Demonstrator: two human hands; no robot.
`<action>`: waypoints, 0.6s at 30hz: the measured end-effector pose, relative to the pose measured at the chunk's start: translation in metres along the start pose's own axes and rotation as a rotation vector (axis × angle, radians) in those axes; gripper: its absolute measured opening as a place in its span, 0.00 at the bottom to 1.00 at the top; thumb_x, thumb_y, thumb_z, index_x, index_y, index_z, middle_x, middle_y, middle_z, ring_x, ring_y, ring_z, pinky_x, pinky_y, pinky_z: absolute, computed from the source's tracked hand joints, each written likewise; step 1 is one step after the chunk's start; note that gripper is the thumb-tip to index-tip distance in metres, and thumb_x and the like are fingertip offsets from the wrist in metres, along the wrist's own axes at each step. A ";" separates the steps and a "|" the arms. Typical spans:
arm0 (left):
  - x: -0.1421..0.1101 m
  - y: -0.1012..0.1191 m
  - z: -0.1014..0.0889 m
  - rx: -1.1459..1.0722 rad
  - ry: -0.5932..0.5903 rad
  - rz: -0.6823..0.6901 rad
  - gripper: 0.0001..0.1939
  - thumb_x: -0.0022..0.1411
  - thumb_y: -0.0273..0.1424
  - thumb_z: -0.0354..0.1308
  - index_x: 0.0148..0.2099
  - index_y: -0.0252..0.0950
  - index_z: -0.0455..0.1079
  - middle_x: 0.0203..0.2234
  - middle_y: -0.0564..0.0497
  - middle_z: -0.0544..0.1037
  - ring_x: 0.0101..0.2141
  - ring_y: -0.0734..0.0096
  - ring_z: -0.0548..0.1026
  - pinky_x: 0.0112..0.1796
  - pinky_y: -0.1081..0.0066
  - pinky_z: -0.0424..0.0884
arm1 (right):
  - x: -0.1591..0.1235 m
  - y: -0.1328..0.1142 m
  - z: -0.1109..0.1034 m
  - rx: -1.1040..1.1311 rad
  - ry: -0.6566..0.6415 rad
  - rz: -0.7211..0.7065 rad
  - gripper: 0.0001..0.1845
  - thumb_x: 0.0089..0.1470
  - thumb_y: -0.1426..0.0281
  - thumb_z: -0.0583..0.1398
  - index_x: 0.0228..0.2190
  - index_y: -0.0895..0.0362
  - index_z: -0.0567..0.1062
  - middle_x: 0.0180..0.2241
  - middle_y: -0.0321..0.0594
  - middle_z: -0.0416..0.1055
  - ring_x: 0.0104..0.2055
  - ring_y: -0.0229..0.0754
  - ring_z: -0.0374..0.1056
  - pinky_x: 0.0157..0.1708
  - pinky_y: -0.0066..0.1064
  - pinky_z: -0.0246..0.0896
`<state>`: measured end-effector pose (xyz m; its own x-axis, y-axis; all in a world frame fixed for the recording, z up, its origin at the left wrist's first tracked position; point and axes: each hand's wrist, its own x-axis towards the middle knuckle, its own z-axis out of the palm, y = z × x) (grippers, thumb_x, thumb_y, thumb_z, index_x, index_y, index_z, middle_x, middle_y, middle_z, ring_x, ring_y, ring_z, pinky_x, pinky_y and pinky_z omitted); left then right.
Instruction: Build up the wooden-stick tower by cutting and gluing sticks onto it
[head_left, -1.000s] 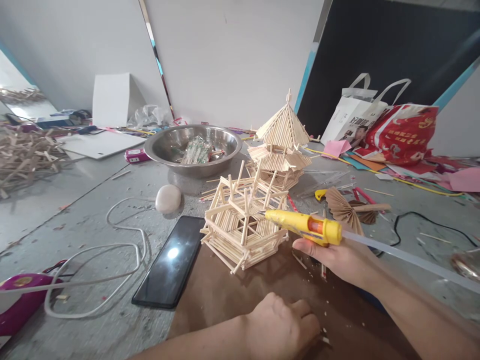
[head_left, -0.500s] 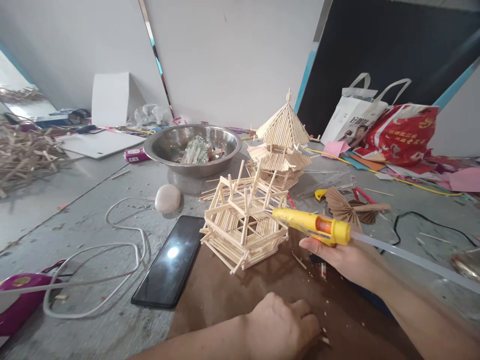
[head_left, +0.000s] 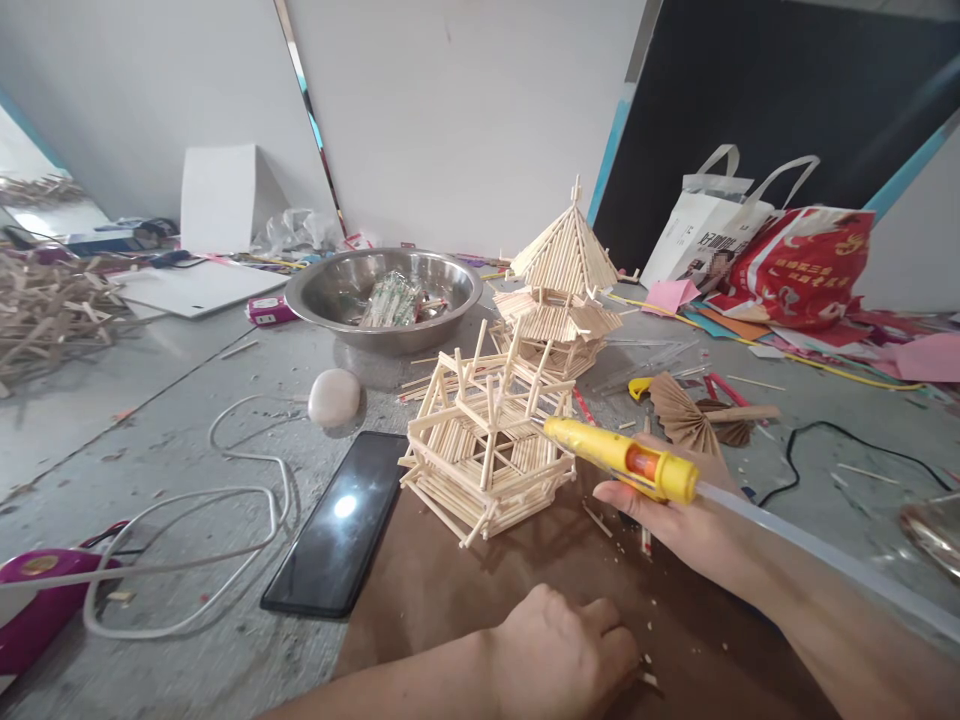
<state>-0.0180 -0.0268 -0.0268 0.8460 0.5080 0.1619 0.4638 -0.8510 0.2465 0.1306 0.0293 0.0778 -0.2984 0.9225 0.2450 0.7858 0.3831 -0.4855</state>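
Observation:
My right hand (head_left: 675,520) is wrapped round a yellow hot glue gun (head_left: 622,455), with a long clear glue stick (head_left: 795,540) running out of its back. The gun's nozzle points left, at the near right side of a six-sided wooden stick frame (head_left: 484,490); I cannot tell whether it touches. Short posts stand up from this frame. In front of it, my left hand (head_left: 559,640) rests on the brown mat (head_left: 420,630) with fingers curled, and what they hold, if anything, is hidden. Behind the frame stands a tiered stick pavilion (head_left: 566,255) with a pointed roof.
A phone (head_left: 337,530) lies left of the frame, near a white cable (head_left: 277,480) and a rounded white object (head_left: 334,398). Further back is a steel basin (head_left: 315,308) holding packaged sticks. Paper fans (head_left: 679,410), bags (head_left: 802,265) and coloured paper lie to the right.
My right hand has shifted slightly and the glue gun's back end has dipped a little, its nozzle staying by the frame. The left hand has stayed in place.

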 end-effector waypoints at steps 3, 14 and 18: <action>0.000 0.000 -0.001 -0.006 0.000 0.003 0.07 0.58 0.34 0.49 0.30 0.37 0.59 0.26 0.55 0.70 0.20 0.77 0.68 0.16 0.75 0.57 | -0.001 0.001 0.000 -0.003 -0.014 -0.019 0.14 0.48 0.56 0.55 0.22 0.53 0.63 0.15 0.30 0.65 0.18 0.36 0.63 0.19 0.26 0.56; 0.000 0.000 -0.002 -0.024 0.006 0.001 0.09 0.59 0.36 0.48 0.30 0.37 0.59 0.26 0.55 0.70 0.20 0.77 0.68 0.16 0.76 0.58 | -0.004 0.001 0.002 0.002 0.002 0.008 0.13 0.48 0.55 0.55 0.25 0.53 0.65 0.13 0.29 0.63 0.18 0.38 0.64 0.19 0.27 0.57; 0.000 0.000 -0.003 -0.038 0.010 -0.001 0.08 0.59 0.35 0.47 0.30 0.36 0.60 0.26 0.54 0.70 0.20 0.77 0.69 0.17 0.77 0.59 | -0.006 0.000 0.002 -0.029 0.033 -0.009 0.14 0.48 0.55 0.55 0.24 0.53 0.65 0.16 0.31 0.65 0.19 0.38 0.64 0.19 0.26 0.57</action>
<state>-0.0187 -0.0267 -0.0244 0.8429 0.5100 0.1714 0.4539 -0.8450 0.2826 0.1312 0.0238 0.0743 -0.2875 0.9168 0.2771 0.7988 0.3891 -0.4588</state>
